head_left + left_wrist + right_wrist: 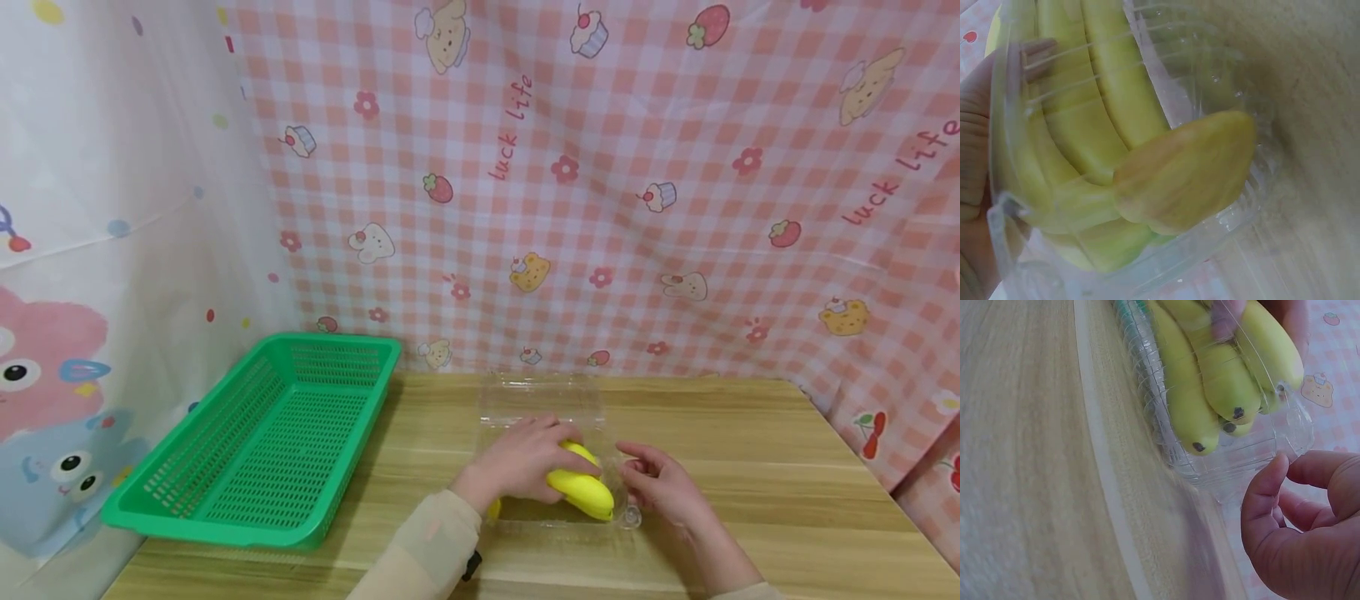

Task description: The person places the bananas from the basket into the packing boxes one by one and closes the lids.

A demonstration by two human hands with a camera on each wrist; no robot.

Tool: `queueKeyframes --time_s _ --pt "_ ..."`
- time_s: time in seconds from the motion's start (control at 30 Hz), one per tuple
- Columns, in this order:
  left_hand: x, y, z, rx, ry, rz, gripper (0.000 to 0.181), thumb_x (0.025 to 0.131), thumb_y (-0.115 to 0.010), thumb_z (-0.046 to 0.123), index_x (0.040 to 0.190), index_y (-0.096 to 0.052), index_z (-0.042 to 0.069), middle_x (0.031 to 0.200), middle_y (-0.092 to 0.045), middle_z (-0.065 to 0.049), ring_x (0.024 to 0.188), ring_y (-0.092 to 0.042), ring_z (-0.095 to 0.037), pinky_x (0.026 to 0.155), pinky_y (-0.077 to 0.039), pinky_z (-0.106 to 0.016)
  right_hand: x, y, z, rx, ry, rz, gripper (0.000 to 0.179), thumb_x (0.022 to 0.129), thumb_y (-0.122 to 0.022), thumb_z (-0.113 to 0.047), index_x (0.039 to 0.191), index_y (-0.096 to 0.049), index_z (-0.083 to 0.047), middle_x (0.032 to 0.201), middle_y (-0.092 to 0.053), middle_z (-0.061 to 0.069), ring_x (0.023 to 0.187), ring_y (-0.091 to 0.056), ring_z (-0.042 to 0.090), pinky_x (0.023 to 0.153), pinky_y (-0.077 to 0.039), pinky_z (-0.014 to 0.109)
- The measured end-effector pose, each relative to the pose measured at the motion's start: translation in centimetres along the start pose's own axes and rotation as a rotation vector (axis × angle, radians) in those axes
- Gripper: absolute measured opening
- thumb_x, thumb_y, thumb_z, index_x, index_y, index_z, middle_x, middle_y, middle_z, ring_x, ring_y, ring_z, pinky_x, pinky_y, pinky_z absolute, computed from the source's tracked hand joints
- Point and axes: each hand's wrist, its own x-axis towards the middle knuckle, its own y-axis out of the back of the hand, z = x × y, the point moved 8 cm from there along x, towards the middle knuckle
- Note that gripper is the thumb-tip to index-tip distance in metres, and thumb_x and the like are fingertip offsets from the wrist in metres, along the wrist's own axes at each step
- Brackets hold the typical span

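Note:
A clear plastic box [542, 402] stands on the table with its lid folded back. Yellow bananas [588, 493] lie inside it, their dark tips [1199, 447] towards the right end. From above, my left hand [525, 458] grips the bananas, fingers curled over them. At the box's right end my right hand [663, 483] pinches the clear rim between thumb and forefinger. In the left wrist view, a blunt orange-yellow piece [1185, 175] sits at the bananas' other end; whether it is their stem, I cannot tell. The box wall lies between that camera and the bananas.
A green perforated basket [322, 521] stands on the left of the wooden table [720, 433]. Behind the table hangs a pink checked cloth [630, 250], and a white patterned cloth [150, 275] hangs on the left. A small black object [472, 566] shows by the left sleeve.

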Motion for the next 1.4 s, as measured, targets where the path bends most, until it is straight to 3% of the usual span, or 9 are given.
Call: queueKeyframes --time_s 0.23,0.53,0.97,1.4 --pt "0.0 -0.4 0.1 -0.005 -0.008 0.002 0.051 0.081 -0.081 0.038 0.128 -0.064 0.045 0.133 -0.055 0.008 0.121 -0.048 -0.013 0.095 -0.045 -0.033 0.1 0.0 0.1 0.006 -0.003 -0.009 0.051 0.099 -0.055 -0.001 0.144 -0.034 0.014 0.093 -0.048 0.005 0.068 -0.049 0.012 0.058 -0.049 0.02" --pt "0.0 -0.5 0.3 0.007 -0.016 0.003 0.053 0.082 -0.079 0.042 0.133 -0.061 0.042 0.14 -0.053 0.007 0.131 -0.044 -0.017 0.102 -0.043 -0.04 0.1 0.0 0.1 0.02 0.015 -0.014 0.051 0.099 -0.054 0.0 0.143 -0.033 0.016 0.092 -0.049 0.004 0.067 -0.049 0.01 0.057 -0.048 0.019" --pt "-1.2 1.2 0.6 -0.046 -0.022 0.054 0.052 0.086 -0.077 0.04 0.135 -0.061 0.035 0.14 -0.055 0.007 0.132 -0.044 -0.015 0.107 -0.039 -0.046 0.2 0.0 0.1 0.024 0.02 -0.013 0.052 0.098 -0.055 0.001 0.143 -0.033 0.016 0.092 -0.05 0.005 0.069 -0.049 0.01 0.058 -0.049 0.019" --pt "-3.4 3.1 -0.2 -0.087 -0.005 0.175 0.044 0.087 -0.076 0.037 0.129 -0.067 0.028 0.127 -0.063 0.006 0.123 -0.053 -0.012 0.108 -0.039 -0.04 0.2 0.0 0.1 0.006 0.026 -0.018 0.053 0.099 -0.055 0.001 0.143 -0.032 0.017 0.093 -0.049 0.004 0.069 -0.049 0.011 0.059 -0.049 0.02"
